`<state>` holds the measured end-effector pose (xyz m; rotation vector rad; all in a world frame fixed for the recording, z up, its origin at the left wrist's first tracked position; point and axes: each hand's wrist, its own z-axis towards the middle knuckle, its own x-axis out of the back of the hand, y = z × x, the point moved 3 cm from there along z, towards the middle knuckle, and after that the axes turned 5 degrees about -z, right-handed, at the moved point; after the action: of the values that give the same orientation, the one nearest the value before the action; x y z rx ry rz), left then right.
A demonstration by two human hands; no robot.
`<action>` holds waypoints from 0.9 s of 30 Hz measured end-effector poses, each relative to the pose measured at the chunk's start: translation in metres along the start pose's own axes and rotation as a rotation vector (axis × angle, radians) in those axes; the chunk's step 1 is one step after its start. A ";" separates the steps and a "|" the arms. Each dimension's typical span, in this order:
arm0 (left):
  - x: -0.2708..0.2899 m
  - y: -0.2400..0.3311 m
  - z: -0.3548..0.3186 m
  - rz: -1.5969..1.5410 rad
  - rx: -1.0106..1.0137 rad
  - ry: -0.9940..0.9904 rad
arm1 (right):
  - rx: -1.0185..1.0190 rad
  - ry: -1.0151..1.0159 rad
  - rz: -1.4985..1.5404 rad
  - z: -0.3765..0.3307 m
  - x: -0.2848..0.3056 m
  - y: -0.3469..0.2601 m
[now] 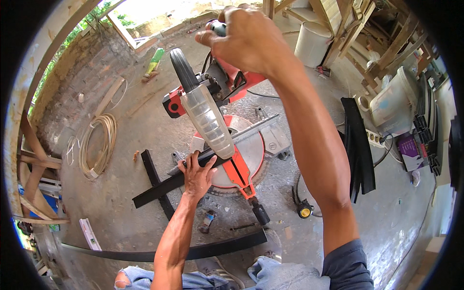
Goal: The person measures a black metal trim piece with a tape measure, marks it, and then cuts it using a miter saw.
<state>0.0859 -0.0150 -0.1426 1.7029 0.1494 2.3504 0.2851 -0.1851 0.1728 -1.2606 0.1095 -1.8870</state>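
A red mitre saw (238, 166) stands on the floor before me, its clear blade guard (208, 121) over the round table. My left hand (195, 176) presses a black strip (162, 190) onto the left side of the saw table, fingers over it and thumb alongside. The strip's outer end rests across another black strip (166, 203) on the floor. Above the saw's rear right part, my right hand (249, 41) is closed around a grey-green rounded piece (218, 28); most of it is hidden by the fingers. The saw's black curved handle (184, 70) stands free to its left.
A long black strip (217, 246) lies near my feet. More black strips (357, 150) are at right, near a power strip (374, 139) and white bucket (394, 104). A yellow-black tape measure (304, 210) and coiled hose (100, 145) lie on the floor. Cables cross at right.
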 end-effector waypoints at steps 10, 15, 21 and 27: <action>0.000 -0.005 -0.006 -0.047 0.019 -0.025 | 0.050 -0.282 -0.076 0.005 -0.014 0.004; -0.006 -0.005 -0.007 -0.034 0.018 0.000 | -0.029 -0.411 0.009 -0.001 -0.014 0.006; -0.008 -0.002 -0.004 -0.016 0.073 -0.019 | 0.062 -0.119 0.086 -0.051 -0.009 0.014; -0.015 -0.005 -0.005 -0.012 0.161 0.022 | 0.164 0.096 0.062 -0.152 -0.009 0.029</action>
<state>0.0859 -0.0138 -0.1586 1.7412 0.3612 2.4074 0.1820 -0.2517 0.0776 -1.0447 0.0425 -1.8635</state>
